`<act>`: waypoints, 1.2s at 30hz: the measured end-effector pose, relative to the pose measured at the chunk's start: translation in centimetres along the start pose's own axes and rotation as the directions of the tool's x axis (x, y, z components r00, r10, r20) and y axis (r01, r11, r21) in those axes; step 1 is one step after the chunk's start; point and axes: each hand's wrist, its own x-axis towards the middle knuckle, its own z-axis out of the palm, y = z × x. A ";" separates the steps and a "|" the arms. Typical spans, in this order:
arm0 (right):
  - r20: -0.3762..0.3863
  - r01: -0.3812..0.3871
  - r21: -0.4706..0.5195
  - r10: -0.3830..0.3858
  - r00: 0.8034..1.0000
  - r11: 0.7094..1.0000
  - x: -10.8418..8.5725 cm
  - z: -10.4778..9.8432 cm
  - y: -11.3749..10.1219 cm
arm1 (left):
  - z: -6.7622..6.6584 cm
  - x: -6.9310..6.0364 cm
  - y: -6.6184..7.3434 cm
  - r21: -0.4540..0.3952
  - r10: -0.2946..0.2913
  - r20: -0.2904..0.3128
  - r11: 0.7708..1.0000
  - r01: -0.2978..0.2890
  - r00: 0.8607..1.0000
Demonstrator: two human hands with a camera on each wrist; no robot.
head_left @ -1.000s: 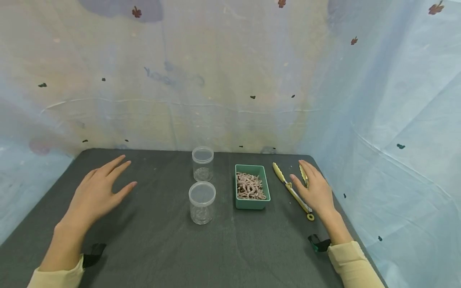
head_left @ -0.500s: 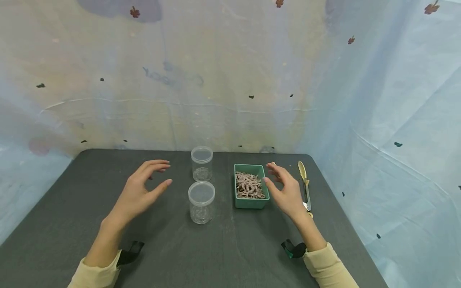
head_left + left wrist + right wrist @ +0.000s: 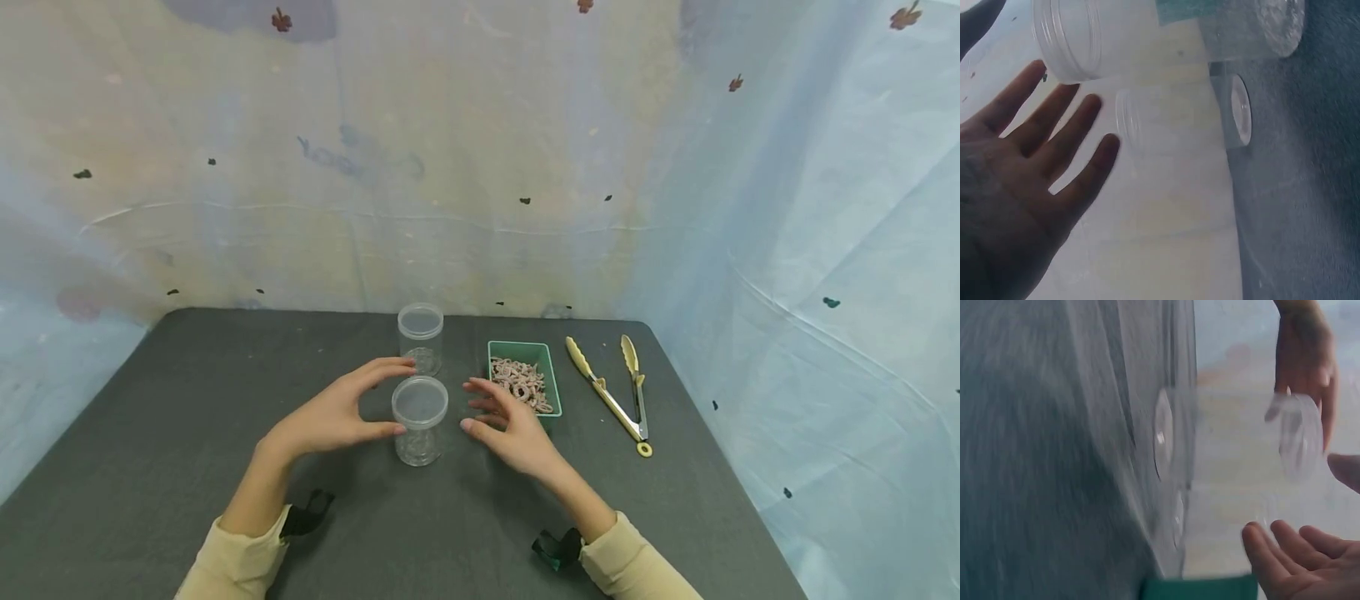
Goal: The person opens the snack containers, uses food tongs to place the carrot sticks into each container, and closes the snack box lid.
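A clear lidded jar (image 3: 418,442) stands upright at the middle of the table, with a second clear jar (image 3: 421,329) behind it. My left hand (image 3: 333,418) is at the near jar's left side, thumb and fingers spread around its lid. Whether the fingertips touch it I cannot tell in the head view; the left wrist view shows the fingers (image 3: 1079,131) straight and beside the jar (image 3: 1147,37). To the jar's right, my right hand (image 3: 513,433) holds nothing, its relaxed fingers apart from the jar. That hand partly covers a green tray (image 3: 553,379) of small pinkish-brown curled pieces.
Yellow-tipped metal tongs (image 3: 618,412) lie spread on the right side of the dark table (image 3: 187,400). A pale plastic sheet (image 3: 450,167) hangs behind the table and along its right side.
Both hands have moved inward to the near jar, the left from the table's left side and the right from above the tongs, past the tray. The tongs are now uncovered.
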 end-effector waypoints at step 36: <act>0.072 -0.052 0.003 0.052 0.996 0.999 1.9 4.7 2.6 | 1.7 1.7 -1.3 0.046 -0.003 -0.053 0.999 0.006 0.999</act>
